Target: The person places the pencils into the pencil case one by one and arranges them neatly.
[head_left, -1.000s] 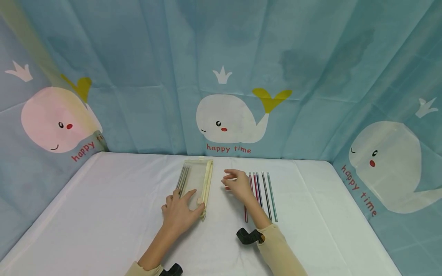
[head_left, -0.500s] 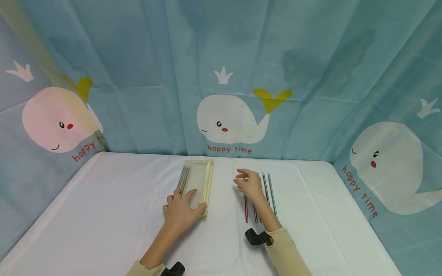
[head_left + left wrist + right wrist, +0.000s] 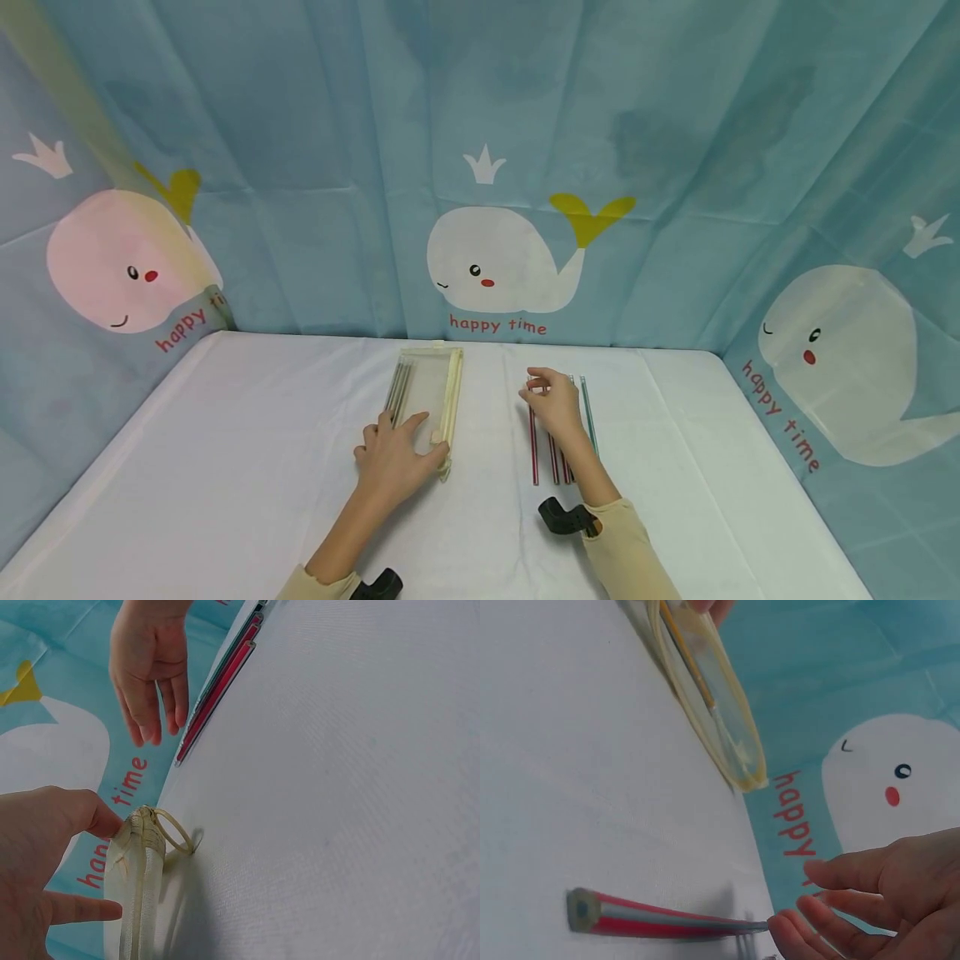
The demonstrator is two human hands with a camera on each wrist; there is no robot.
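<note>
My left hand [image 3: 396,461] rests with spread fingers on a clear pencil case [image 3: 431,385] with cream trim and a zip. In the left wrist view the cream edge of the case stands beside its fingers and shows a small cord loop [image 3: 174,831]. Several pencils lie inside the case along its left side. My right hand [image 3: 557,407] hovers over the upper part of a row of loose pencils, fingers loosely bent and holding nothing. A red pencil [image 3: 534,450] lies at the row's left and a green one [image 3: 589,417] at its right; the hand covers parts of those between.
A white cloth [image 3: 225,467] covers the table. Behind it and at both sides hangs a blue curtain [image 3: 337,250] printed with whales. A black wrist mount [image 3: 566,517] sits at the right sleeve, another [image 3: 380,586] at the left.
My right hand has moved to the right, from the gap between the case and the pencils to above the pencils. The left hand and the case have stayed nearly still.
</note>
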